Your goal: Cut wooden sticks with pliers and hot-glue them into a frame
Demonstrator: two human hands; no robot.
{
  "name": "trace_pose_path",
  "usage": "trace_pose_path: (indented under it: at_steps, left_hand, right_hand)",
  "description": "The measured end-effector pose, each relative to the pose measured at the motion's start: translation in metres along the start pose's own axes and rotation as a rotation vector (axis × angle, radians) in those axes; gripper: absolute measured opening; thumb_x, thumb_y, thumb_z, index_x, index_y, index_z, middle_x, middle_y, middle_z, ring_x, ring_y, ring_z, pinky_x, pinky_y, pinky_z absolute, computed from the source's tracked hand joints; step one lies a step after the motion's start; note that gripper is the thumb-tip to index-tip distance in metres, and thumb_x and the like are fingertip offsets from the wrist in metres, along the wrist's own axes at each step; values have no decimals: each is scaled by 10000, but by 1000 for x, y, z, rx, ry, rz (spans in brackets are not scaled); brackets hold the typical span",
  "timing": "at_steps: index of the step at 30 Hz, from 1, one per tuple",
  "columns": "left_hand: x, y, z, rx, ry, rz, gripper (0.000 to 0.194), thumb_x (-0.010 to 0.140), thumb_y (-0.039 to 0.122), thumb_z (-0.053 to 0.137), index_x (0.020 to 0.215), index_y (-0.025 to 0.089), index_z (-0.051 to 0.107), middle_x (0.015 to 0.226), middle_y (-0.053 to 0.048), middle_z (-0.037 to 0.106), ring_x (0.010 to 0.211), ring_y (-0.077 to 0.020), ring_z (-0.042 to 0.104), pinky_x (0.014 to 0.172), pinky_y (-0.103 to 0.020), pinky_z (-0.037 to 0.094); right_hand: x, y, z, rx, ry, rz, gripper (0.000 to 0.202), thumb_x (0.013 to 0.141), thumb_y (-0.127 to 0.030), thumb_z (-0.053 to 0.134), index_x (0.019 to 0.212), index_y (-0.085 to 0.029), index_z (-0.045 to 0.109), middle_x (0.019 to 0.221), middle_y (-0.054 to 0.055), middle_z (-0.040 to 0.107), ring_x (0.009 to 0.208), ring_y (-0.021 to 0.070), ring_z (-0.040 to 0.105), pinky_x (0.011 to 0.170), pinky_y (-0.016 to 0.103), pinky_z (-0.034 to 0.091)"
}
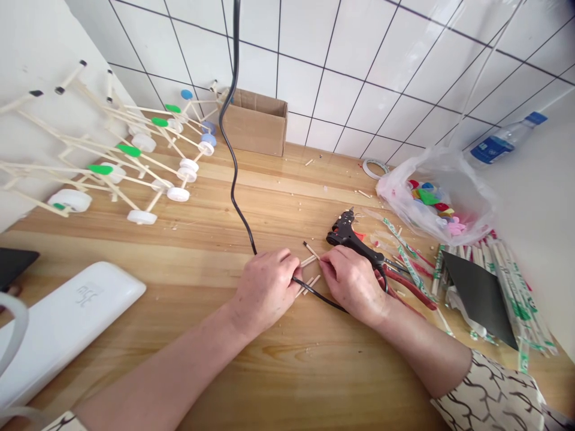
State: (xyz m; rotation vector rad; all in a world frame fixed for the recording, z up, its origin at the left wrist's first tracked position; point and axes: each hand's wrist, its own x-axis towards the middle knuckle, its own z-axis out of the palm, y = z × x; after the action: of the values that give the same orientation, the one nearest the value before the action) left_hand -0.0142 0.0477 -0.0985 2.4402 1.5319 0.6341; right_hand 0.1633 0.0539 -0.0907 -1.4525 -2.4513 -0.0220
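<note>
Near the middle of the wooden tabletop, my left hand (pixel 267 287) has thumb and fingers closed on a short wooden stick (pixel 308 261). My right hand (pixel 357 284) pinches another thin stick with a black tip (pixel 311 248), which points up and away. The two sticks meet or cross between my fingertips; whether they are joined I cannot tell. A few more short sticks (pixel 311 286) lie just below. The black cable (pixel 236 179) runs down to my left hand, then on below my right. A black glue gun (pixel 348 233) lies just beyond my right hand.
Stick models with white wheels (pixel 178 194) stand at left, beside a cardboard box (pixel 256 123). A white power bank (pixel 85 323) lies front left. At right are red-handled pliers (pixel 411 286), a plastic bag (pixel 467 185) of coloured pieces, bundled sticks (pixel 516 287) and a bottle (pixel 503 140).
</note>
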Motion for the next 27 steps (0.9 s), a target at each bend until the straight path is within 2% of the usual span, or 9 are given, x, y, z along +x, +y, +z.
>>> trace_pose_path:
  at_steps: [27]
  left_hand:
    - [0,1,4,-46,11,-1,192,758,67,462,635,184,553,646,-4,589,610,-154,548,597,-268,389]
  right_hand:
    - [1,1,-1,24,-26,-74,232,880,-94,428,732,-151,599,732,81,617,738,193,557,690,285,455]
